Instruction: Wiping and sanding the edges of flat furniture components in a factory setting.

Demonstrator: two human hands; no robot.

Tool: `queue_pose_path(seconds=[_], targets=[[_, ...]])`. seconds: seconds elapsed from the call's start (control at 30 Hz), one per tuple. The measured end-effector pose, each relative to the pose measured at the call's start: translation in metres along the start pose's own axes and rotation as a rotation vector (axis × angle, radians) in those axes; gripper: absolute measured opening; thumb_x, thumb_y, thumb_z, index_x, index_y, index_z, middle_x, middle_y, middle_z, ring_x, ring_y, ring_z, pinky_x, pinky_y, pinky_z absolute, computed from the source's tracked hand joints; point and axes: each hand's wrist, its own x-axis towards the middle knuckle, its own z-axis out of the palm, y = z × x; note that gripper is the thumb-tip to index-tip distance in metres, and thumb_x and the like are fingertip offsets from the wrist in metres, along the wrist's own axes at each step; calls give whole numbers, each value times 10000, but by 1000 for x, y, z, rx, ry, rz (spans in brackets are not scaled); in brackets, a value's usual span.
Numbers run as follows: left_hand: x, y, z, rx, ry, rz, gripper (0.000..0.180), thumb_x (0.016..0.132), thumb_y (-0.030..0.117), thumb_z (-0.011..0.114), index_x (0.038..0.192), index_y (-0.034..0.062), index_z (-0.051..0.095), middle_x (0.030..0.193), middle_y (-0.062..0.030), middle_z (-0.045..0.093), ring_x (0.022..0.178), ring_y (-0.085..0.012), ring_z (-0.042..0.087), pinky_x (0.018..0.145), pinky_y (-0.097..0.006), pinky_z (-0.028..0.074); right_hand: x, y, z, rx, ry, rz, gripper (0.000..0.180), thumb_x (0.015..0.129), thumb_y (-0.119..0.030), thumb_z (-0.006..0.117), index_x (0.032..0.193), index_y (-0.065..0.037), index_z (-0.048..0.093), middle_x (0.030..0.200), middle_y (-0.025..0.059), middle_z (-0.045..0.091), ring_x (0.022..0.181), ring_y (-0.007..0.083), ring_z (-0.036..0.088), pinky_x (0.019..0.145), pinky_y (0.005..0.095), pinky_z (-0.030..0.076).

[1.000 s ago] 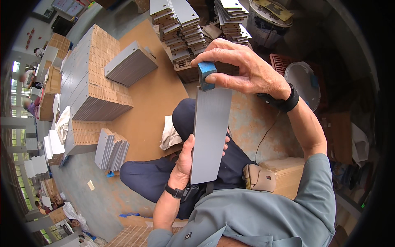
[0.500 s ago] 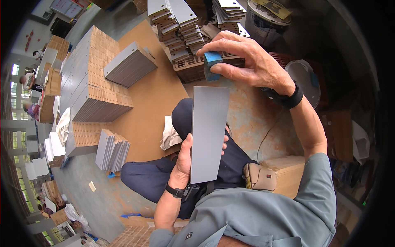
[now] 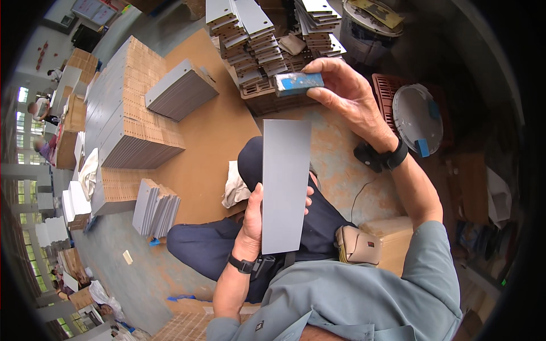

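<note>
My left hand (image 3: 257, 223) grips the lower part of a long grey rectangular panel (image 3: 285, 182), held upright over my lap. Above and to the right, my right hand (image 3: 347, 95) holds a small blue block (image 3: 298, 83) clear of the panel's top edge. A dark band sits on each wrist.
Large stacks of grey-faced, brown-edged boards (image 3: 126, 113) fill the left. A smaller pile of grey panels (image 3: 154, 206) lies on the floor. More stacked panels (image 3: 250, 34) stand ahead. A round white lid (image 3: 418, 116) and a red crate lie right. A cardboard box (image 3: 392, 241) is beside my hip.
My right hand has lifted the blue block off the panel's top edge and moved it up and to the right. The panel stays in my left hand.
</note>
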Motion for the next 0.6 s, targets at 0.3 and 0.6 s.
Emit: queue_pose_path(seconds=[0.3, 0.6], targets=[[0, 4, 5, 42, 7, -9, 836, 1028, 662, 371, 1478, -39, 444, 1338, -251, 605, 1116, -277, 667, 963, -404, 573, -6, -3, 13, -53, -114, 24, 334, 925, 3, 717, 1241, -15, 611, 1256, 92, 671, 1185, 199, 662, 1072, 342, 524], [4, 3, 9, 26, 100, -17, 868, 1021, 673, 350, 1482, -59, 428, 1273, -317, 615, 1049, -347, 684, 894, -440, 603, 14, 5, 25, -374, -140, -125, 272, 870, 2, 755, 1117, -11, 641, 1058, 103, 696, 1047, 214, 711, 889, 331, 580]])
